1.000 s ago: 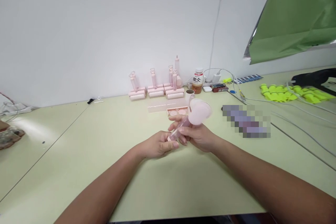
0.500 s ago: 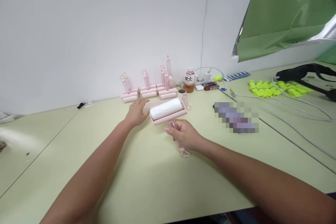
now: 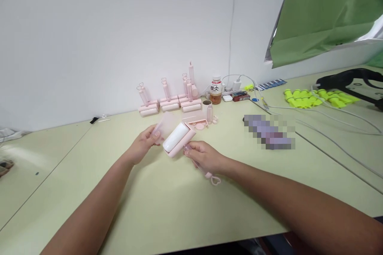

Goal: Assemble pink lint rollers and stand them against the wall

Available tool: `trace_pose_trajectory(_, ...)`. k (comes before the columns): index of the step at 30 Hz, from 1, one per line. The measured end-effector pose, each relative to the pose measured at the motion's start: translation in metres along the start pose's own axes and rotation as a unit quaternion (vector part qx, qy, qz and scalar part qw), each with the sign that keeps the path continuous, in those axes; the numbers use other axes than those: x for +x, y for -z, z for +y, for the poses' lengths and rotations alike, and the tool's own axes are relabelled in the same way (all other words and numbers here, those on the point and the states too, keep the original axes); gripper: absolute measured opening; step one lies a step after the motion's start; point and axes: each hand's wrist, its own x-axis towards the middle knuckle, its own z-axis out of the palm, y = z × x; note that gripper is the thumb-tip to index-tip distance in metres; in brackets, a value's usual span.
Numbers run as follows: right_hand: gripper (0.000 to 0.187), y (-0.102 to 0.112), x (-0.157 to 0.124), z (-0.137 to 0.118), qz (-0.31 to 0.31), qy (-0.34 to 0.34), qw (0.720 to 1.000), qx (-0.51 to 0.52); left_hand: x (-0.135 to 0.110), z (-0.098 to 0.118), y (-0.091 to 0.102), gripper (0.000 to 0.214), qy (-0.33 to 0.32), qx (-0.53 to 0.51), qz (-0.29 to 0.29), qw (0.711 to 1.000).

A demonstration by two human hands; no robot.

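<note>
My right hand [image 3: 204,157] grips the pink handle of a lint roller [image 3: 178,139] with a white roll, held just above the pale green table [image 3: 185,207]. The handle's heart-shaped end [image 3: 214,179] sticks out behind my hand. My left hand [image 3: 144,146] pinches a translucent pink cover [image 3: 163,124] just left of the roll. Both hands are closed on their objects.
Several finished pink lint rollers [image 3: 170,99] stand by the white wall. Small pink parts in a tray [image 3: 198,121], a drink bottle [image 3: 216,90], chargers and cables [image 3: 314,119] lie to the right. Yellow-green pieces [image 3: 317,98] and a black tool [image 3: 350,80] are at far right.
My left hand picked up the translucent cover from the table and brought it to the roller. My right hand tilted the roller and lowered it to the left.
</note>
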Motion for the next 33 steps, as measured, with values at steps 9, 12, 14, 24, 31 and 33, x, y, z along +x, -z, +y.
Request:
trace_pose_trajectory(9, 0.025, 0.008, -0.003, -0.007, -0.029, 0.04, 0.999, 0.005, -0.014, 0.002, -0.024, 0.048, -0.057, -0.018, -0.057, 0.997)
trace_pose_trajectory(12, 0.026, 0.009, -0.004, -0.008, -0.055, 0.022, 0.998, 0.002, -0.013, 0.0, -0.019, 0.051, -0.062, -0.023, -0.046, 0.997)
trace_pose_trajectory(14, 0.026, 0.009, -0.004, -0.008, -0.077, 0.015, 0.997, 0.008, -0.016, 0.002, -0.02, 0.053, -0.061, -0.024, -0.075, 0.995)
trace_pose_trajectory(24, 0.035, 0.008, -0.004, -0.005, -0.051, -0.031, 0.996, 0.063, -0.027, 0.012, -0.037, 0.059, -0.13, 0.222, -0.034, 0.966)
trace_pose_trajectory(31, 0.035, -0.001, 0.0, -0.003, 0.006, -0.031, 0.961, 0.275, -0.044, 0.032, -0.096, 0.038, -0.389, 0.468, -0.006, 0.793)
trace_pose_trajectory(33, 0.035, -0.003, -0.001, -0.002, 0.014, -0.037, 0.95, 0.31, -0.042, 0.03, -0.11, 0.02, -0.416, 0.476, 0.01, 0.774)
